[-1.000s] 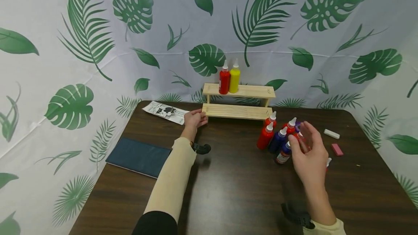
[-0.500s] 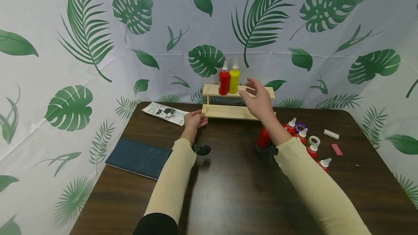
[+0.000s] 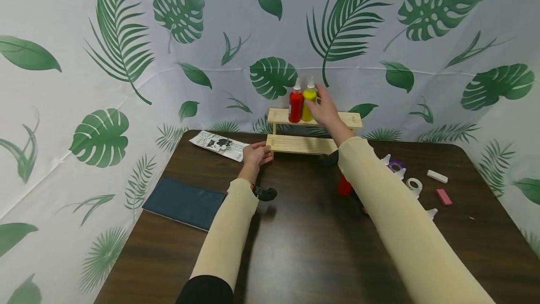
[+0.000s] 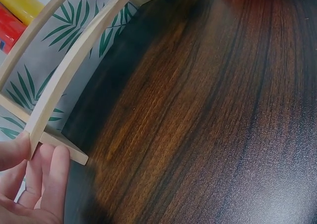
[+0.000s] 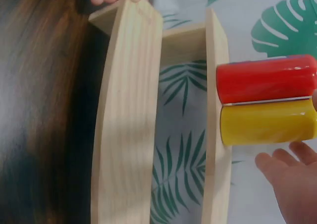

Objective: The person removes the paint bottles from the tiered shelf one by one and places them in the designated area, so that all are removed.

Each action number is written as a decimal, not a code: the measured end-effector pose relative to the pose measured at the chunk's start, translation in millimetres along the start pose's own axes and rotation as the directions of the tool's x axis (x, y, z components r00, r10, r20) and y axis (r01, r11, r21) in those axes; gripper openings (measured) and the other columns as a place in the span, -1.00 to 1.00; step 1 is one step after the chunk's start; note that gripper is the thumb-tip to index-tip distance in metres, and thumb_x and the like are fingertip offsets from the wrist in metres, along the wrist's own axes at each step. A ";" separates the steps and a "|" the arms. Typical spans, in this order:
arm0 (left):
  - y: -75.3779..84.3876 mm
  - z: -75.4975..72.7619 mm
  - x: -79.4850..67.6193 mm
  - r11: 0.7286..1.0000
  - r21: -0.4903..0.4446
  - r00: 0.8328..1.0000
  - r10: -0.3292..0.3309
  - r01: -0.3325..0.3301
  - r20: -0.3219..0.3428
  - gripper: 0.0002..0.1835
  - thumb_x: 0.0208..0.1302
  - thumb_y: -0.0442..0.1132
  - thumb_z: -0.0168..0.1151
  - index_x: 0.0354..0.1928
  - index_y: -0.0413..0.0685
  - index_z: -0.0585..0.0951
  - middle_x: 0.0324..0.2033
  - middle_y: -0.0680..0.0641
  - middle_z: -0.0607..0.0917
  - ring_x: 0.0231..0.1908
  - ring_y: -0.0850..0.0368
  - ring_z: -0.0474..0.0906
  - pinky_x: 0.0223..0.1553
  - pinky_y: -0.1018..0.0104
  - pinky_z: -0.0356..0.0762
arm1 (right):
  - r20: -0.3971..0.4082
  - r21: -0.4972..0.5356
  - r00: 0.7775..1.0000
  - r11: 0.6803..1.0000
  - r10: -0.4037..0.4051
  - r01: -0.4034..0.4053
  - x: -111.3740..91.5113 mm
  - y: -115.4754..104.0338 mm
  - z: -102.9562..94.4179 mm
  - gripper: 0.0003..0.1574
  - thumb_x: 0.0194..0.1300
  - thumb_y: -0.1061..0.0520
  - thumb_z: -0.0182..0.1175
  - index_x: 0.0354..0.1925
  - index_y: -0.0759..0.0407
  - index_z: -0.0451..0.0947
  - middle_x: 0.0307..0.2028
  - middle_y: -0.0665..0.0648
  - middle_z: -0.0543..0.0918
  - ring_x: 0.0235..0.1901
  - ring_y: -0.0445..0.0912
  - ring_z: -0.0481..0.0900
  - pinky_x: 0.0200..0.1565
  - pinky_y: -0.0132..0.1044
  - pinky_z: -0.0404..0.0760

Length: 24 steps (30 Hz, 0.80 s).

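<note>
At the left end of a two-tier wooden shelf, my left hand holds the lower board; in the left wrist view my thumb lies over the board and the fingers under it. On the upper tier a red squeeze bottle and a yellow squeeze bottle stand upright side by side, both with white nozzle caps. My right hand is at the yellow bottle's right side, its thumb in front. In the right wrist view the fingers are right beside the yellow bottle, loosely bent.
Behind my right sleeve, a red bottle and several white nozzles show. Tape rolls, a white stick and a pink eraser lie right. A dark blue folder and a printed packet lie left.
My right hand has moved from above the bottles on the right, up and left to the yellow bottle on the shelf. The left hand stays at the shelf's end.
</note>
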<state>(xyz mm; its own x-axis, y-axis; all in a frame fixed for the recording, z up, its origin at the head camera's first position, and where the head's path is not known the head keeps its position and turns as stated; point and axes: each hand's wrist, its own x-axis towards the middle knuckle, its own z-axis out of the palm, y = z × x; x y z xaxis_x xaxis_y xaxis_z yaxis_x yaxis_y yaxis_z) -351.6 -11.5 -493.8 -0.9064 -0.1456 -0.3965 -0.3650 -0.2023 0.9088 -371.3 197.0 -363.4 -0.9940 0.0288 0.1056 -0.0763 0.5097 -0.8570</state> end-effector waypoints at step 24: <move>1.3 0.0 -2.9 1.000 -0.005 1.000 -0.009 0.009 0.006 -0.73 0.19 -0.42 0.29 -0.05 -0.23 0.65 -0.17 -0.34 0.68 -0.51 0.13 0.65 -0.46 0.32 0.70 | -0.210 0.057 0.977 0.997 -0.038 0.051 -47.7 -10.0 -10.2 -0.35 0.43 0.05 0.07 0.41 0.07 0.18 0.22 0.27 0.42 0.12 0.14 0.47 0.17 0.00 0.52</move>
<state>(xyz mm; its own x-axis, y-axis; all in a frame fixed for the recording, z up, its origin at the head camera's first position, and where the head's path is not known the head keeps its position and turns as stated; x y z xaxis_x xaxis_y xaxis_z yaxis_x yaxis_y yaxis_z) -349.4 -11.4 -491.5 -0.9044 -0.1383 -0.4038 -0.3719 -0.2088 0.9045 -322.3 199.3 -354.7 -0.9516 0.1893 0.2422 -0.1316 0.4611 -0.8776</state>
